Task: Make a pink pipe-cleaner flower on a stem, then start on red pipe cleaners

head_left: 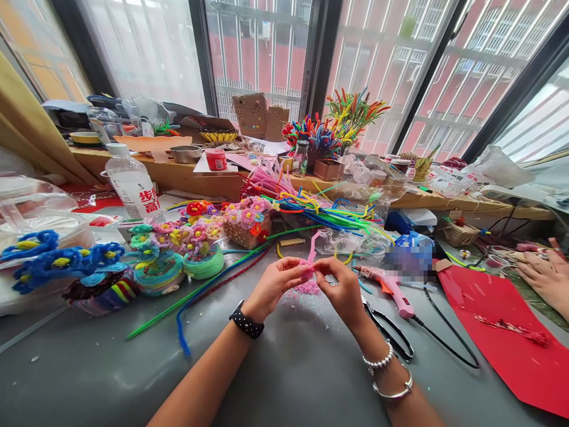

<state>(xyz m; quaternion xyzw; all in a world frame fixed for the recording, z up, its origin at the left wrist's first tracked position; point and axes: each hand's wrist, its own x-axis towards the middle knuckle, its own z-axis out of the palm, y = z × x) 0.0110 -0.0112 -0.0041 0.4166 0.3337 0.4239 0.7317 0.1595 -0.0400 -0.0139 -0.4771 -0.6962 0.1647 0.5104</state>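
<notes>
Both my hands meet over the grey table (pixel 288 367), pinching a pink pipe cleaner (pixel 312 252) between them. My left hand (pixel 278 283), with a black watch on its wrist, grips the lower folded part. My right hand (pixel 340 287), wearing silver bracelets, pinches the same piece from the right. One end of the pipe cleaner sticks up above the fingers. Pink fluff scraps (pixel 306 289) lie on the table just under my hands.
Pipe-cleaner flower baskets (pixel 198 249) and blue flowers (pixel 53 258) stand at left, with a water bottle (pixel 131 181). Loose pipe cleaners (pixel 320 207) pile behind. A pink glue gun (pixel 391 287), black scissors (pixel 391 332) and red paper (pixel 507 332) lie right. Another person's hand (pixel 544 276) rests at far right.
</notes>
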